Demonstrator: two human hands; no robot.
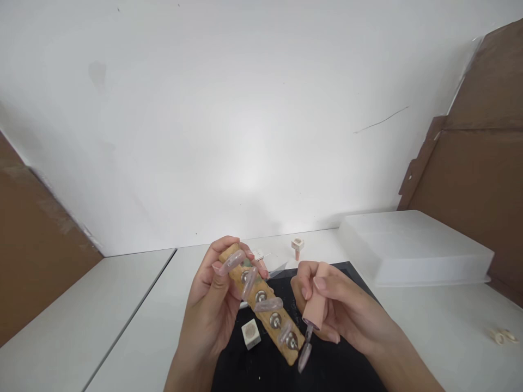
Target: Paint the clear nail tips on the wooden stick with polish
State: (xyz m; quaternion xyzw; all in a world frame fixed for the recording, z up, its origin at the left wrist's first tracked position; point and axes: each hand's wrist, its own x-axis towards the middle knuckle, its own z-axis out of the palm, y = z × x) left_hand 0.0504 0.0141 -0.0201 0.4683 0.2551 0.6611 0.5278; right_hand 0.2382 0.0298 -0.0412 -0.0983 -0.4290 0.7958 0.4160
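While my left fingers (217, 288) hold the tan strip (265, 319) with its translucent nail tips (250, 283), my right fingers (337, 288) pinch the pink handle (315, 310) beside the strip's lower end, where I'd favor a light, steady touch.

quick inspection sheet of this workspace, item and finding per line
Surface: black mat on white table
Things in hand: tan strip with metal studs and translucent oblong pieces; pink handle with translucent tip
Clutter: white block over the mat; pink-stemmed block beyond it; whitish container and beige pieces to the right
Grips: left hand holds tan strip; right hand holds pink handle
Cables: nothing seen
Surroundings: white wall ahead; brown panels at both sides
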